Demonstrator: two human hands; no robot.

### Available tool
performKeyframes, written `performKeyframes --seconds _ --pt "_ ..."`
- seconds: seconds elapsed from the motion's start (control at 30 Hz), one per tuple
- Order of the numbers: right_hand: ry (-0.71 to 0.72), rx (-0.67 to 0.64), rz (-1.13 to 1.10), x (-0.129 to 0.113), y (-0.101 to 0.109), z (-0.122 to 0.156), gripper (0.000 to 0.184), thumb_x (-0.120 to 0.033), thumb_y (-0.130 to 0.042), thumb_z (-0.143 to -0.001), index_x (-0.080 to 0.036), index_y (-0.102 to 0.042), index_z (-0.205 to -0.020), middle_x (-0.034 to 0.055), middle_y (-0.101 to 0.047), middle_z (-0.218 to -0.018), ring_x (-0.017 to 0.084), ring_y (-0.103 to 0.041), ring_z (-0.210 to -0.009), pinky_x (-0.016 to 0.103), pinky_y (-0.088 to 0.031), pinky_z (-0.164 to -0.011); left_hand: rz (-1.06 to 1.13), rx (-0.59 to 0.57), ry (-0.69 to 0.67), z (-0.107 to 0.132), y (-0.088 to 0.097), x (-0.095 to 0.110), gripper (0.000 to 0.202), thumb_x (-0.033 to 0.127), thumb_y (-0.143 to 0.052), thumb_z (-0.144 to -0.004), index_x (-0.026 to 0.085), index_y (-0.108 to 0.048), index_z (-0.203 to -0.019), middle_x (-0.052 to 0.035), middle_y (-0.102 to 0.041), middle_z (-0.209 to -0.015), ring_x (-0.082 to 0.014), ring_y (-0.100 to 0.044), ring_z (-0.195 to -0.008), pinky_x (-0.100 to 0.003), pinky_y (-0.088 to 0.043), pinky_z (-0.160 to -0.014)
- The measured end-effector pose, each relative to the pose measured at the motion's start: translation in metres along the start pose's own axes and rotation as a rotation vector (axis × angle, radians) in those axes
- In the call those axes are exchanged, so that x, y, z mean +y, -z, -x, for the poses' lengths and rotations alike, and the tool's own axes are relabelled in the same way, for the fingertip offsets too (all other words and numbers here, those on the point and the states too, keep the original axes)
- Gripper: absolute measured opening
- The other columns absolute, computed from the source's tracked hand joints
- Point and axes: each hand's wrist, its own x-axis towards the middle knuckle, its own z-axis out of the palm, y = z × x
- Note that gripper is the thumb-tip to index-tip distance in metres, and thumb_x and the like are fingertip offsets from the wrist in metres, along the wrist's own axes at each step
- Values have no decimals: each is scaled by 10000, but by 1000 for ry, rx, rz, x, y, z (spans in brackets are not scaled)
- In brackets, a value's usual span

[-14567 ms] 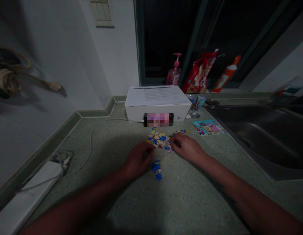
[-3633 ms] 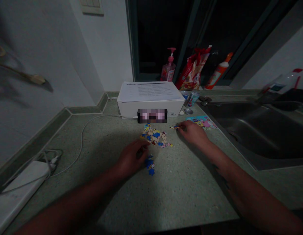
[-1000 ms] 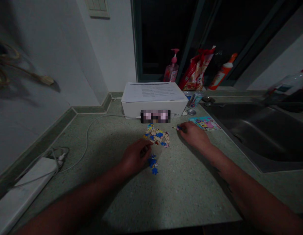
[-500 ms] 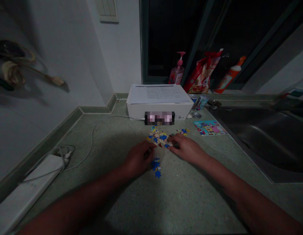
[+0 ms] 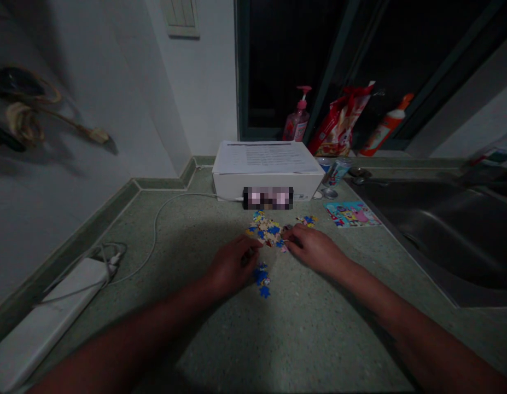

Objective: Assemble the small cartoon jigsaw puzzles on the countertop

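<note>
Loose jigsaw puzzle pieces (image 5: 272, 230) lie in a pile on the counter, blue, yellow and tan. At the pile's near left edge is my left hand (image 5: 234, 262), fingers curled with thumb and forefinger close together; what they hold, if anything, is hidden. My right hand (image 5: 313, 243) reaches the pile's right edge, its fingertips closed on a puzzle piece (image 5: 284, 247) there. A short column of joined blue pieces (image 5: 262, 282) lies just right of and below my left hand. A few more pieces (image 5: 307, 220) sit beyond my right hand.
Behind the pile a phone (image 5: 268, 198) with a cable leans on a white box (image 5: 253, 183). A colourful picture card (image 5: 352, 214) lies near the sink (image 5: 442, 230). Cans (image 5: 338, 171) stand beside the box. A white power strip (image 5: 60, 312) is at left.
My right thumb and fingers have drawn closer together at the pile's right edge. My left hand has hardly moved, and the view has shifted very slightly.
</note>
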Motion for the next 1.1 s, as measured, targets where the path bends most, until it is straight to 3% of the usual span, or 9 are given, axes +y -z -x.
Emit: performKeyframes --seconds 0.3,0.53,0.87,1.1 --pt "-58 -71 -29 3 7 2 149 -204 -661 -953 -233 -740 -1077 108 -768 -1082 278 -752 -968 389 -548 -844 -26 5 -2 0 0 2 175 220 -598 -999 269 -689 -1141 -88 -745 -1045 -239 -705 -831 -422 -606 -764" --pt "-20 -43 -20 4 8 2 237 -147 -587 -947 -275 -767 -1032 100 -781 -1035 289 -751 -934 412 -551 -825 -28 1 7 0 -1 0 206 208 -574 -988 243 -704 -1143 -91 -733 -1020 -230 -693 -803 -418 -597 -743" --pt "-86 -88 24 -1 13 2 157 -161 -673 -944 -169 -747 -1082 118 -789 -1071 250 -746 -933 334 -507 -809 -5 3 5 0 1 3 193 194 -582 -981 244 -707 -1119 -92 -733 -1013 -225 -675 -800 -418 -579 -733" --pt "-84 -86 32 -1 11 1 120 -229 -687 -965 -168 -755 -1044 115 -786 -1049 246 -741 -915 321 -491 -785 30 -1 38 0 2 4 176 214 -625 -968 253 -723 -1109 -81 -730 -1004 -243 -685 -806 -427 -578 -756"
